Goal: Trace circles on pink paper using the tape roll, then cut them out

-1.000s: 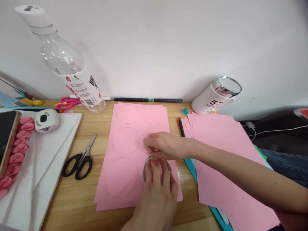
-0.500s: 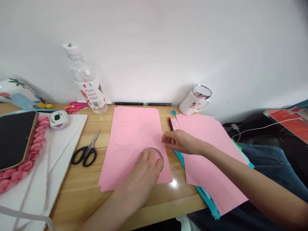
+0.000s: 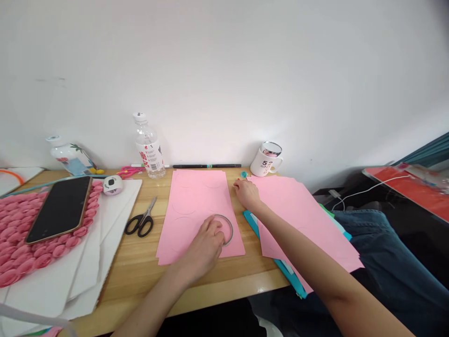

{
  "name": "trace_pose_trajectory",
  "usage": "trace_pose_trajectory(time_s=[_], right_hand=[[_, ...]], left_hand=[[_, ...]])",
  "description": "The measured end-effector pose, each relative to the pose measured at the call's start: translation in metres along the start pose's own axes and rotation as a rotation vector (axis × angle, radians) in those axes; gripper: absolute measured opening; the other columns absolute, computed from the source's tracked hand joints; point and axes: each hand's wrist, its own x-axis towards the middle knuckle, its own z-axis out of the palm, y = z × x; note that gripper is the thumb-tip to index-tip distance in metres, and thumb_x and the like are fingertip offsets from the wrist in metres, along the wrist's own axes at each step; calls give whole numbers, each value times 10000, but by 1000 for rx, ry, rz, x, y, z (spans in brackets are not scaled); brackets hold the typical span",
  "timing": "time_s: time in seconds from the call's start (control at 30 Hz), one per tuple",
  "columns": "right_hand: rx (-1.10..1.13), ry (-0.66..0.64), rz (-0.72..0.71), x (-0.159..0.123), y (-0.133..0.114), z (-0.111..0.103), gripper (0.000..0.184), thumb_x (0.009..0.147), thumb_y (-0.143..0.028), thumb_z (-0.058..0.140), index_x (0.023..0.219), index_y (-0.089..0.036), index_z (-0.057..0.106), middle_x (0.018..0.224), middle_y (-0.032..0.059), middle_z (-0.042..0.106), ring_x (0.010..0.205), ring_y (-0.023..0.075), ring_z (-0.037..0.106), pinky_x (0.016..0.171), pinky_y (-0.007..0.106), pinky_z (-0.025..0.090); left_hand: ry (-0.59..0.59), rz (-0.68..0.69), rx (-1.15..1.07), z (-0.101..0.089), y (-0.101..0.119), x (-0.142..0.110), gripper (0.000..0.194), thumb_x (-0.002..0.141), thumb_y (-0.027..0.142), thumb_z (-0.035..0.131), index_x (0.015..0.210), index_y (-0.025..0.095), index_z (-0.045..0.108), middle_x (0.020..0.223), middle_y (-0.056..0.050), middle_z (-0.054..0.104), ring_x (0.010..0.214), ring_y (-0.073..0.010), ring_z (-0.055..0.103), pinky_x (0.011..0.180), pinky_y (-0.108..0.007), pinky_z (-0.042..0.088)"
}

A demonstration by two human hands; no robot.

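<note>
A thin grey ring [image 3: 229, 231] lies on a stack of pink paper [image 3: 199, 185] marked with several faint drawn circles. My left hand [image 3: 210, 236] has its fingers bent over the ring's left side, pressing on it and the paper. Farther back and to the right, my right hand [image 3: 246, 193] is closed, with its fingertips at a pen's red end [image 3: 239, 179]; the rest of that pen is hidden under the hand. Black-handled scissors [image 3: 142, 221] lie left of the stack.
More pink sheets [image 3: 293, 215] lie on a teal folder [image 3: 293, 278] at the right. A mug [image 3: 264, 164], a bottle [image 3: 151, 157] and black pens [image 3: 206, 166] stand or lie along the wall. A phone [image 3: 61, 210] rests on pink paper rolls [image 3: 44, 260] at the left.
My right hand has moved from above the ring out to the right and back, onto the red-ended pen. My left hand stays at the ring. The view has drawn back.
</note>
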Motion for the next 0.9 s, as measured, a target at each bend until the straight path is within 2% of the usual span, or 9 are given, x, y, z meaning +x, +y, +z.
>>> trace_pose_trajectory(time_s=[0.1,0.2,0.33,0.4,0.47,0.57,0.7,0.8,0.9], right_hand=[[5,4,-10,-10,-4,-7,294,890,-148,398,923,-139,689,998,153,671,941,237,618,728,290,416],[117,-50,-44,-34,-6,-17,230,869,-196,454,883,-169,681,870,78,695,813,185,636,692,260,442],[634,-337,-8,-69,-6,-24,268,856,-320,496,719,-149,650,718,52,670,667,148,629,607,239,496],[842,-459,16,-79,-6,-25,317,848,-389,517,711,-137,652,762,70,683,657,137,626,589,240,517],[977,-511,8,-82,-7,-25,316,819,-420,568,755,-126,666,807,84,695,647,123,622,575,236,527],[1114,-432,44,-73,-5,-24,288,761,-405,654,779,-118,668,798,85,695,622,113,623,560,225,531],[1217,-186,199,-54,1,-22,243,754,-367,675,775,-127,645,806,99,701,633,129,638,587,238,545],[1192,-63,252,-43,-1,-19,211,809,-347,604,807,-138,636,856,110,707,679,133,638,583,221,538],[1239,-55,269,-37,-17,-13,186,834,-309,555,808,-138,624,836,99,691,654,122,629,618,234,553]], left_hand=[[52,-8,-71,5,-4,-5,158,859,112,508,718,164,558,1097,-85,556,1248,-226,410,975,-401,461],[165,21,-92,11,-8,-9,147,841,66,510,739,163,550,1164,-95,545,1278,-222,392,961,-385,478],[339,61,20,15,-8,-11,192,905,80,384,804,152,531,1189,-125,533,1250,-231,428,1024,-514,406],[361,87,93,13,-7,-10,203,911,77,354,832,148,527,1218,-133,517,1283,-245,397,1062,-559,343],[355,110,153,10,-8,-7,211,902,55,343,851,145,527,1261,-136,492,1335,-258,333,1086,-562,305],[367,58,218,5,-15,-3,186,893,61,375,957,140,531,1341,-155,433,1362,-283,290,1077,-558,317],[390,-225,269,0,-35,-10,375,854,147,530,1221,155,448,1347,-179,432,1301,-317,381,1001,-533,402],[300,-411,349,-1,-46,-20,431,818,217,614,1214,103,487,1300,-223,468,1259,-367,416,986,-529,395],[191,-500,411,-4,-47,-24,414,817,273,630,1163,64,544,1236,-236,511,1213,-380,449,963,-503,398]])
